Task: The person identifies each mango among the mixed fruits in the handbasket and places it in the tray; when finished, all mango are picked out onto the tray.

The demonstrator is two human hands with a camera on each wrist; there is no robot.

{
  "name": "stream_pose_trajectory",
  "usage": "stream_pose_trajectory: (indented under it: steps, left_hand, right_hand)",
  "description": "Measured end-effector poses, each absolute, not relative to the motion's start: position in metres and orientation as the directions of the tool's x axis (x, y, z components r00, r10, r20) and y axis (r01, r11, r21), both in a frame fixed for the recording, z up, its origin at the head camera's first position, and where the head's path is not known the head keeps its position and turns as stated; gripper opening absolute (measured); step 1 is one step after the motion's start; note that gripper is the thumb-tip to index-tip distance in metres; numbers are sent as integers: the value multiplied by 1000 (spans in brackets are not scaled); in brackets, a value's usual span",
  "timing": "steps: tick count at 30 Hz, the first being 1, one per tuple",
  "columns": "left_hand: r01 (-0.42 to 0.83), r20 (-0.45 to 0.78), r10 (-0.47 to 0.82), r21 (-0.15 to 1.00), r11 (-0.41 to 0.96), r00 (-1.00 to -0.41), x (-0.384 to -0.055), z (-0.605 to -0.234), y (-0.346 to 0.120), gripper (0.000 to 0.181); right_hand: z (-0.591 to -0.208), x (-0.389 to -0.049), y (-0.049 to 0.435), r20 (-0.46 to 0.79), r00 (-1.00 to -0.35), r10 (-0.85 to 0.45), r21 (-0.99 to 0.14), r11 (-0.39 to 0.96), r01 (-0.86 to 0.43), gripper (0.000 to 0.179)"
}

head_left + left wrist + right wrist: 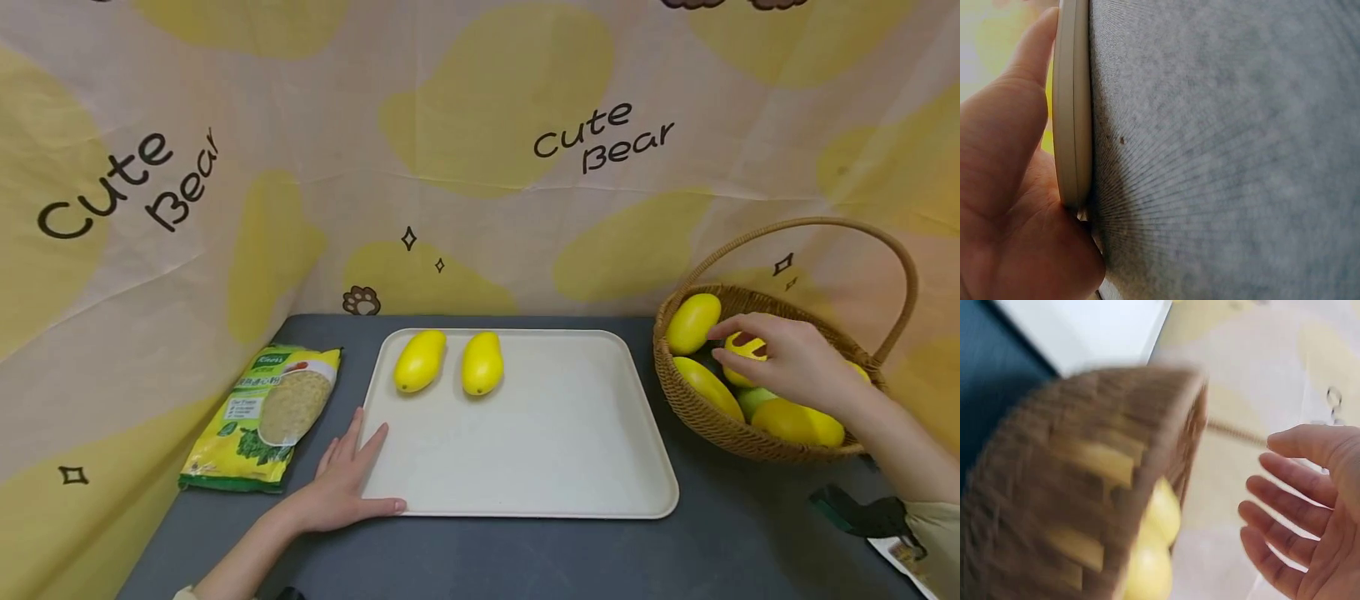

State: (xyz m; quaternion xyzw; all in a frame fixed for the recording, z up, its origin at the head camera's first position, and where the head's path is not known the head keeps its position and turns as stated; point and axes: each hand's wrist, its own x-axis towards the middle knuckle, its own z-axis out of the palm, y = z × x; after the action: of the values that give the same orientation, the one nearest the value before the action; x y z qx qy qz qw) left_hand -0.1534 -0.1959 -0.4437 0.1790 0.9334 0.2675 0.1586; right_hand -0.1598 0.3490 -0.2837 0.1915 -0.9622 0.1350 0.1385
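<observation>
A white tray [525, 450] lies on the table with two yellow mangoes [420, 362] side by side near its back left. My left hand [341, 492] touches the tray's front left corner with spread fingers; in the left wrist view the thumb [1029, 50] lies along the tray's rim [1072, 112]. Over the wicker basket [750, 442] on the right is my right hand [798, 362], fingers parted and loosely bent, holding nothing. Inside the basket lie several yellow mangoes [693, 323] and a greenish fruit [756, 402], partly hidden by the hand. The right wrist view shows that hand apart from the basket's fruit.
A yellow and green Knorr bag [262, 421] lies left of the tray. The basket's tall handle [817, 222] arches above its back side. A patterned cloth [480, 167] hangs behind the grey table [525, 558]. A dark strap [862, 510] is at the right wrist.
</observation>
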Motion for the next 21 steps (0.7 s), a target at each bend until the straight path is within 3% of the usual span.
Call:
stream_pose_trajectory:
  steps: [5, 11, 21]
  left_hand:
    - [260, -185, 423, 557, 789, -887, -153, -444, -197, 113]
    - [262, -185, 426, 560, 786, -885, -152, -443, -197, 113]
    - [261, -184, 427, 562, 784, -885, -152, -444, -197, 113]
  right_hand:
    - [-282, -166, 381, 189, -945, -266, -173, 939, -298, 29]
    - [-286, -179, 404, 78, -968, -239, -126, 961, -247, 42]
    - [-278, -201, 415, -161, -968, -195, -134, 976, -174, 87]
